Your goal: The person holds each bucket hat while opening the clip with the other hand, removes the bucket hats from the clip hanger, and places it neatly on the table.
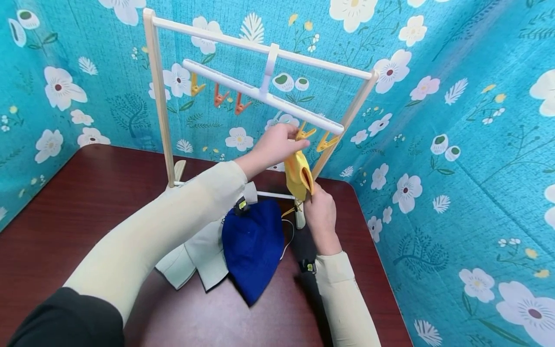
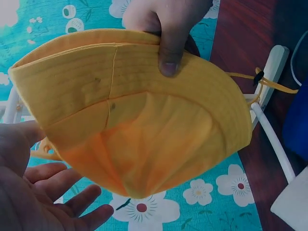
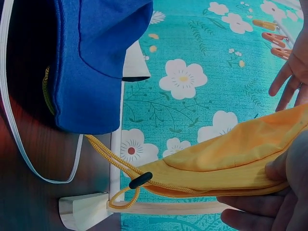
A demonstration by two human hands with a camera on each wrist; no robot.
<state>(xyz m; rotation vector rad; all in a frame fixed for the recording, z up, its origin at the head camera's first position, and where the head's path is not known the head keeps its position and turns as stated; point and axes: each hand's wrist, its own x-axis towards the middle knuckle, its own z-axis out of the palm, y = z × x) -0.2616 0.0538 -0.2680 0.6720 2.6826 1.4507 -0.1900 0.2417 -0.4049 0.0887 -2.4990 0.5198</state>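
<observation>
My right hand (image 1: 321, 212) grips a yellow bucket hat (image 1: 296, 178) by the brim, thumb on one side and fingers on the other. In the left wrist view the hat hangs brim up, its crown toward the hanger. From its brim dangles a yellow cord with a black toggle (image 3: 140, 180). My left hand (image 1: 282, 142) is at the crown end, its fingers straight and spread in the left wrist view, the thumb beside a yellow clip (image 1: 306, 133). That clip hangs from a white hanger bar (image 1: 303, 114); another yellow clip (image 1: 326, 141) is to its right.
A wooden rack (image 1: 158, 101) with a white top rod (image 1: 212, 36) carries the hanger. Orange clips (image 1: 219, 96) and a yellow clip (image 1: 196, 86) hang further left. Below lie a blue hat (image 1: 256, 246) with a white cord and pale fabric (image 1: 208, 255). Flowered cloth (image 1: 455, 168) surrounds the table.
</observation>
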